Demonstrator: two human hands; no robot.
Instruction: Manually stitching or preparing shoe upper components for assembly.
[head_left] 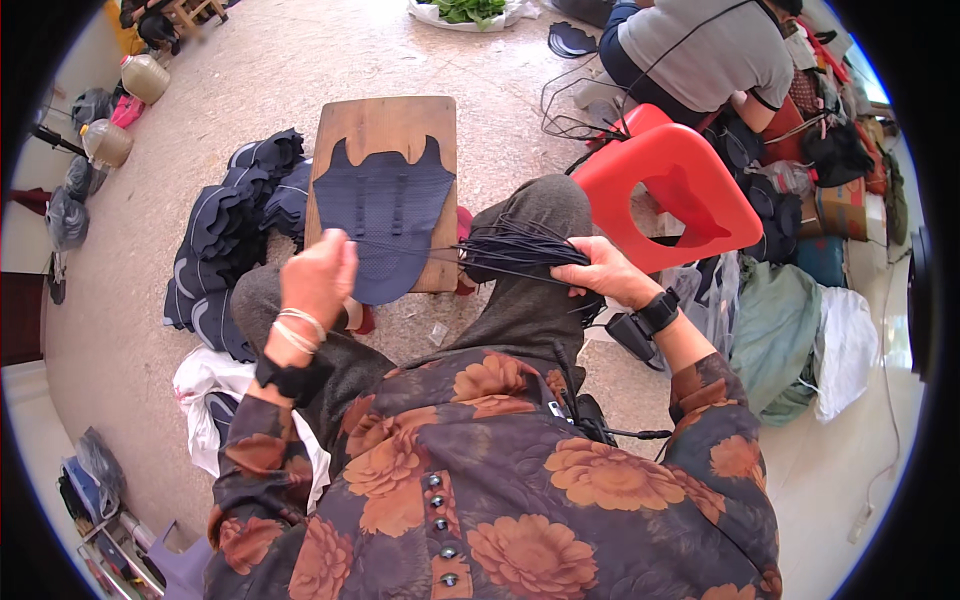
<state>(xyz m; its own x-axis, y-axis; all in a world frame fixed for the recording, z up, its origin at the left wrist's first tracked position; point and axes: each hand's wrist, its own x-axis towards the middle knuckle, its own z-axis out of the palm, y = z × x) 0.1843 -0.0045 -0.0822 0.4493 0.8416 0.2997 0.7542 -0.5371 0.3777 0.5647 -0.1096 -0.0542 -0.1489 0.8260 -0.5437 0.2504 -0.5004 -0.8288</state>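
A bundle of thin black cords (515, 250) lies across my right knee, gripped at its right end by my right hand (605, 272). My left hand (318, 275) is closed in a pinch to the left, and a few strands stretch from the bundle toward its fingers. Beyond my hands, a dark blue cut shoe-upper piece (385, 215) lies flat on a small wooden stool (385, 120). It has two pointed tabs at its far end and two short rows of slots in the middle. My left hand is just beside its near left edge.
Stacks of similar dark blue pieces (225, 235) lie on the floor left of the stool. A red plastic stool (665, 180) stands at the right. Another person (710, 60) sits bent over beyond it. Bags and boxes (775, 335) line the right side; a white cloth (215, 390) lies by my left leg.
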